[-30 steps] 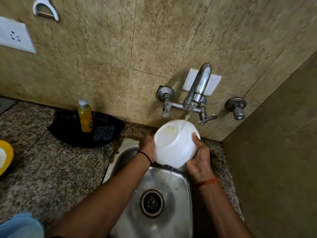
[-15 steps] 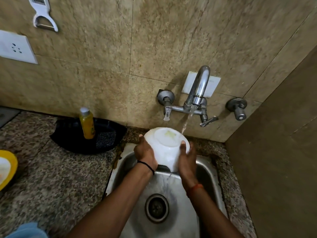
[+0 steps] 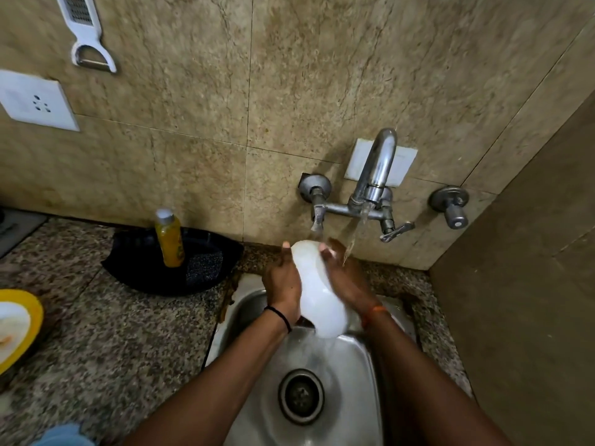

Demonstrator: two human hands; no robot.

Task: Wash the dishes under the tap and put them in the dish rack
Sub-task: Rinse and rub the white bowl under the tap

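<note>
Both hands clamp a white bowl (image 3: 317,284) between them over the sink (image 3: 360,365): left hand (image 3: 283,281) wraps its left side, fingers curled over the far rim, right hand (image 3: 346,278) presses the right side, fingertips on the upper edge. Bowl is tilted, outer wall facing the camera, low edge just above the basin, drain (image 3: 301,395) below it. Water stream (image 3: 354,235) from the tap (image 3: 375,175) lands on the right hand beside the bowl, not clearly on the bowl itself. Risk, as a judgement: wet smooth bowl held by side pressure only, so it could slip and drop into the sink; stream missing the bowl may leave it poorly rinsed and splash the counter (image 3: 106,333). Further left, a yellow plate (image 3: 19,326), then a yellow soap bottle (image 3: 169,239) standing in a black tray (image 3: 135,268). No dish rack in view.
</note>
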